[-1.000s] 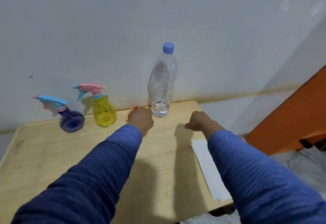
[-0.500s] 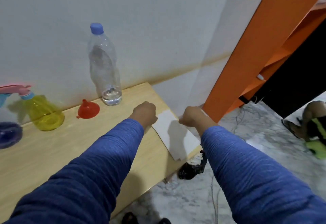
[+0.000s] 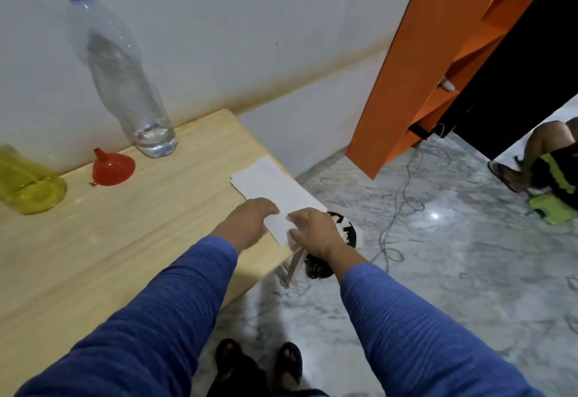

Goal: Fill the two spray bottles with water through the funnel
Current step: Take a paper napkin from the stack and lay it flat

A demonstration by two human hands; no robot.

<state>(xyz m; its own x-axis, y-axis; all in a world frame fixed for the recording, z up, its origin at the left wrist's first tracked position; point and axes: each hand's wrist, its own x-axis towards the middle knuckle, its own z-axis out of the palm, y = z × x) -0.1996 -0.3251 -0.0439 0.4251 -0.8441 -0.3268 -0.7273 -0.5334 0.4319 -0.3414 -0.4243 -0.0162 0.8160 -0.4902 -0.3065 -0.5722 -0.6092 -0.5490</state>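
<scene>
Swung further right since half a second ago, with both hands now down on the white folded paper [image 3: 275, 193] at the tabletop's right edge, where before they hovered as loose fists beside it. Left hand [image 3: 247, 223] laid on the sheet's near end, fingers bent over its edge; whether pinching or merely pressing cannot be told. Right hand [image 3: 316, 231] spread wider at the near right corner, fingertips touching the overhanging part, seemingly to lift or straighten it. Likely a cloth or sheet wanted for spills, since no filling has begun. Left behind along the far edge by the wall: clear water bottle [image 3: 125, 84], blue cap still on, only a little water in its base; red funnel [image 3: 113, 169] lying tipped on the wood just left of it, in no bottle neck; yellow spray bottle [image 3: 28, 187] at the left edge of view, its head cropped out. Second spray bottle out of sight. Pale wooden table [image 3: 93, 256] set against a white wall [image 3: 250, 21]; marbled grey floor [image 3: 453, 256] below, trailing cables [image 3: 403, 190], an orange panel [image 3: 422, 68] to the right, a dark round object [image 3: 344, 234] under the table's corner, sandalled feet [image 3: 259, 362] at the bottom, another person's leg at far right.
</scene>
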